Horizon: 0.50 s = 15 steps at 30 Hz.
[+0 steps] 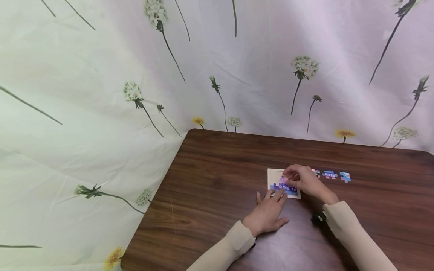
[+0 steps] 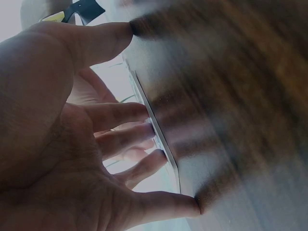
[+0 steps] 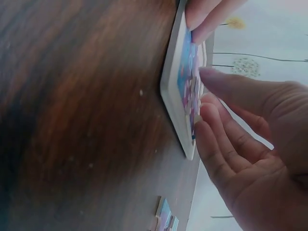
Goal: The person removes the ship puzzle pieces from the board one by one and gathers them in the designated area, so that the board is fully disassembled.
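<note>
Puzzle tray (image 1: 269,180): laid flat on the table (image 1: 210,169), partly filled.
Left hand (image 1: 267,214): fingers spread, near edge of tray touched; light, steady pressure is advised.
Right hand (image 1: 307,183): thumb and fingertips bent over tray; whether a piece is clamped cannot be told.
Fitting: outlines should be matched before pressing.
Loose pieces (image 1: 329,174): placed right of tray.

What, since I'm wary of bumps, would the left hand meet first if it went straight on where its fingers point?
Probably the joined puzzle pieces in the pale tray, then the right hand just beyond; fingertip height is unclear.
</note>
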Available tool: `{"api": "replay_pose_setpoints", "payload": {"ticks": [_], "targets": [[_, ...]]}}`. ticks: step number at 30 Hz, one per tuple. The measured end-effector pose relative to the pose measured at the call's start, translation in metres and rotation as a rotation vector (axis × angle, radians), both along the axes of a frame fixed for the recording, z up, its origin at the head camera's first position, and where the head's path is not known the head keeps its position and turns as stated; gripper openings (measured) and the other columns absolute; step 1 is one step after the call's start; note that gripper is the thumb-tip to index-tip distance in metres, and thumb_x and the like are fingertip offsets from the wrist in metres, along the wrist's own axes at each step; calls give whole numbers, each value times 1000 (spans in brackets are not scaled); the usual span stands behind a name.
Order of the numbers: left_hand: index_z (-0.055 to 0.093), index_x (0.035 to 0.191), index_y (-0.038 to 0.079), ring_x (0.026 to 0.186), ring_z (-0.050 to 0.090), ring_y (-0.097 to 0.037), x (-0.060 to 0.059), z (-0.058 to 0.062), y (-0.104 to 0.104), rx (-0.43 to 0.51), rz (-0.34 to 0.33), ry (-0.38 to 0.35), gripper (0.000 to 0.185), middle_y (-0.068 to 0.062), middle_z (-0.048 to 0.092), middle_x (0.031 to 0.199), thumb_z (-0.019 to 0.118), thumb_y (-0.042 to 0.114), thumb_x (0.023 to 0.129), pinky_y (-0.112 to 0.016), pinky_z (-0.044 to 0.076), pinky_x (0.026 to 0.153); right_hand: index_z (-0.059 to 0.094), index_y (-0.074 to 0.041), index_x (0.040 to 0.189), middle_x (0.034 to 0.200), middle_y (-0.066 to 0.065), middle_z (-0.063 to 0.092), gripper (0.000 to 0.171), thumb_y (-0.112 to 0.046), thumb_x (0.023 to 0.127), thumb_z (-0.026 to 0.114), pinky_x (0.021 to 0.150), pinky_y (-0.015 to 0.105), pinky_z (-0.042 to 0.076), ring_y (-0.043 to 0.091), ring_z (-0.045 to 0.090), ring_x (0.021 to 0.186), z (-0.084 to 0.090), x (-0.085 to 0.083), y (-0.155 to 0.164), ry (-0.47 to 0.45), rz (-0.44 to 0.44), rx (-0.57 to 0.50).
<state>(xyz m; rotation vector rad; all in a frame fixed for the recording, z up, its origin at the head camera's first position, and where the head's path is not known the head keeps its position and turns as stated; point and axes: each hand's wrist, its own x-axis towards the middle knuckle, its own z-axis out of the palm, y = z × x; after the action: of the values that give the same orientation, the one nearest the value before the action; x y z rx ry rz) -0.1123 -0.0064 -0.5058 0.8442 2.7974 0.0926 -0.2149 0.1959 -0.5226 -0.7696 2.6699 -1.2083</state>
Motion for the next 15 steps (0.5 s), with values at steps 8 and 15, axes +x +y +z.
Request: {"api": "replay_pose_setpoints", "payload": {"ticks": [8, 15], "targets": [[41, 161, 19, 152, 37, -24, 0, 0, 1, -10, -4, 19, 75, 5, 34, 170, 62, 57, 99, -67, 46, 109, 74, 0, 110, 97, 9, 75, 22, -3, 89, 80, 77, 35, 62, 18, 71, 86, -1, -4, -1, 5, 10, 20], [40, 161, 19, 153, 36, -24, 0, 0, 0, -16, -6, -5, 76, 6, 32, 171, 60, 58, 100, -67, 45, 110, 77, 0, 112, 95, 8, 73, 24, -7, 89, 81, 75, 33, 60, 15, 68, 83, 1, -6, -2, -5, 39, 67]]}}
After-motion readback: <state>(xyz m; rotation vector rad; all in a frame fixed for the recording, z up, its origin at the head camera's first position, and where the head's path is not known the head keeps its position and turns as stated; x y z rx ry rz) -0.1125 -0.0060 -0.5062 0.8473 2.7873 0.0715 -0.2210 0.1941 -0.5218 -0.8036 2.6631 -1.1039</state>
